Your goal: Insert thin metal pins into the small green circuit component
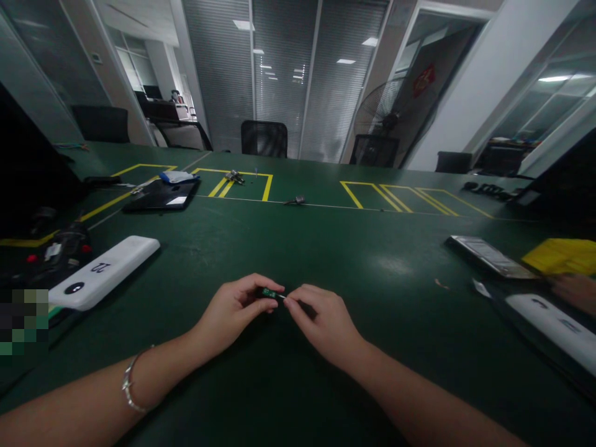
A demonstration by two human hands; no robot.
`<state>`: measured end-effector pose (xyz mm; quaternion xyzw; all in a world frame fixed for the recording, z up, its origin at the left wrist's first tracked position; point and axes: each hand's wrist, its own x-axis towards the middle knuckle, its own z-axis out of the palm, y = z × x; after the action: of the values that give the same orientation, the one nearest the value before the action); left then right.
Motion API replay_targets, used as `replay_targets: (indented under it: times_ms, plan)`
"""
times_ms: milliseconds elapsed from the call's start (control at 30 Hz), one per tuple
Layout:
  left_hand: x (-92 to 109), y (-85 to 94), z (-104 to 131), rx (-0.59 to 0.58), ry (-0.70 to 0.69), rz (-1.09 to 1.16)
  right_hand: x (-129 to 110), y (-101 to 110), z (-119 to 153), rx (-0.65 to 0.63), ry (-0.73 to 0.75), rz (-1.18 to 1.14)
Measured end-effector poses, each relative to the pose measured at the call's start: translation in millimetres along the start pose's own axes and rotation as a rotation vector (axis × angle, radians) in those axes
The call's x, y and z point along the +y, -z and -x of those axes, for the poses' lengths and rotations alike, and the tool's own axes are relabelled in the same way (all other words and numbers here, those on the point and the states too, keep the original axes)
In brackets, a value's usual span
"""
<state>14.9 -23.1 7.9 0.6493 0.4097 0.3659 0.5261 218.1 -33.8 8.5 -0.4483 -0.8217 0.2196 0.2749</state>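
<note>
My left hand pinches a small green piece with pale markings between thumb and fingers, just above the green table. From its right end a thin, light-coloured tip points toward my right hand. The thumb and index finger of that hand are closed on this tip. Both hands nearly meet at the middle of the view, and a silver bracelet is on the left wrist.
A white case marked 22 lies left, with a black flat case behind it. Ahead is a small dark object. At right are a metallic tray, another white case, a yellow object and another person's hand.
</note>
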Motion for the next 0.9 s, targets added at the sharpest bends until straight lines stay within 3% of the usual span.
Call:
replay_targets:
  times_ms: [233, 900]
  plan:
    - [3.6, 0.9, 1.7, -0.024, -0.035, -0.067, -0.1, -0.3, -1.2, 0.021, 0.0, 0.016]
    - [1.8, -1.2, -1.5, -0.005, 0.031, 0.249, 0.3, -0.8, 0.2, 0.033, 0.04, -0.051]
